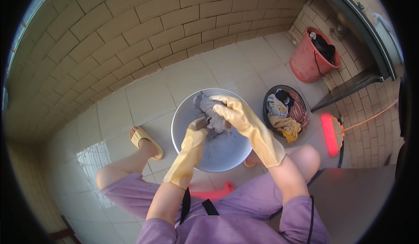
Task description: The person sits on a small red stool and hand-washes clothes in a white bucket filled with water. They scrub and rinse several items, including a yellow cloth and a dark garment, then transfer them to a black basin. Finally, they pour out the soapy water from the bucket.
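Note:
Both my hands wear long pale yellow rubber gloves. Between them, over a large round metal basin (229, 155), is a wet, bunched grey cloth (214, 114). My left hand (197, 131) grips its lower left edge, while my right hand (232, 110) holds its upper right side. Part of the cloth hangs down toward the basin floor, where dark bits show in shallow water. The fingertips of my left glove look darkened, and folds of the cloth hide some of them.
Right of the basin, a dark tub (265, 113) holds several garments. Farther back, a red bucket (302, 64) contains dark cloth. A pink-bristled broom (330, 134) leans at the right. A tiled wall (157, 31) bounds the far side. A yellow slipper (154, 147) is on my left foot.

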The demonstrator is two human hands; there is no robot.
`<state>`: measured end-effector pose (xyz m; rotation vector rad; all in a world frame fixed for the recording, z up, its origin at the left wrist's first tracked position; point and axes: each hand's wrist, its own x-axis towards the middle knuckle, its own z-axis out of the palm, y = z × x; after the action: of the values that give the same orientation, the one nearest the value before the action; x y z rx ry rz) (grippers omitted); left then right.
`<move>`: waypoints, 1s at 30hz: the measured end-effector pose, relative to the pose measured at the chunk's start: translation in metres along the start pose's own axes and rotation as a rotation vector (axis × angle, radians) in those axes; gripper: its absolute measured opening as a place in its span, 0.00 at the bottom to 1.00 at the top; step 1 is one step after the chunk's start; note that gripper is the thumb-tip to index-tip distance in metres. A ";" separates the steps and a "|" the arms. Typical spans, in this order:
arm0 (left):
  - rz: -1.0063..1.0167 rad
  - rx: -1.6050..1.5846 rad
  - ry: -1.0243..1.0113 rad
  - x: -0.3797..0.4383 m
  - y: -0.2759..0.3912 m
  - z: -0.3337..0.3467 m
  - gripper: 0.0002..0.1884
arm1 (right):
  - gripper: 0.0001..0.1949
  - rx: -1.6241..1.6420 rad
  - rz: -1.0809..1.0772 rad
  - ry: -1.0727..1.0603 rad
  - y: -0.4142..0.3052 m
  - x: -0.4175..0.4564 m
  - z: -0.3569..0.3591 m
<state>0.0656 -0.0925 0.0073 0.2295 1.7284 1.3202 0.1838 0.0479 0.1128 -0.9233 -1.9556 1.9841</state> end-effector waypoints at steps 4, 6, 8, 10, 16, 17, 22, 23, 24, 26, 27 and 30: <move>-0.567 -0.751 0.051 0.017 0.011 -0.006 0.22 | 0.04 -0.526 -0.782 0.026 0.026 -0.024 0.009; -0.559 -0.882 -0.395 0.000 0.027 -0.013 0.24 | 0.01 -0.823 -0.851 -0.111 0.041 -0.040 0.028; -0.397 -0.556 -0.202 0.006 0.014 -0.024 0.19 | 0.04 -1.097 -0.829 -0.192 0.045 -0.065 0.051; -0.288 -0.451 -0.050 0.009 0.015 -0.020 0.14 | 0.06 -1.259 -0.816 -0.163 0.068 -0.090 0.065; 0.044 -0.377 -0.330 0.007 0.025 -0.041 0.12 | 0.12 -0.786 -0.546 -0.060 0.092 -0.081 0.044; 0.149 -0.293 -0.373 0.007 0.026 -0.046 0.12 | 0.11 -0.637 -0.536 0.029 0.086 -0.072 0.038; 0.128 -0.077 -0.291 -0.001 0.052 -0.045 0.12 | 0.19 -0.838 -0.619 0.437 0.088 -0.032 0.011; 0.155 -0.131 -0.315 -0.006 0.054 -0.045 0.13 | 0.23 -1.022 -0.595 0.458 0.087 -0.028 0.011; 0.183 -0.184 -0.341 -0.021 0.067 -0.041 0.15 | 0.24 -0.655 -0.383 0.335 0.080 -0.027 0.012; 0.235 -0.349 -0.331 -0.028 0.067 -0.037 0.21 | 0.23 -0.094 -0.069 0.066 0.073 -0.021 0.015; 0.206 -0.340 -0.384 -0.031 0.072 -0.039 0.20 | 0.23 0.083 0.063 -0.043 0.072 -0.018 0.013; 0.187 -0.354 -0.451 -0.036 0.082 -0.050 0.20 | 0.14 0.136 -0.012 -0.160 0.078 -0.015 0.005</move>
<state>0.0189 -0.1145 0.0960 0.4539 1.0982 1.5449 0.2141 0.0280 0.0425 -0.7398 -1.8702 2.2146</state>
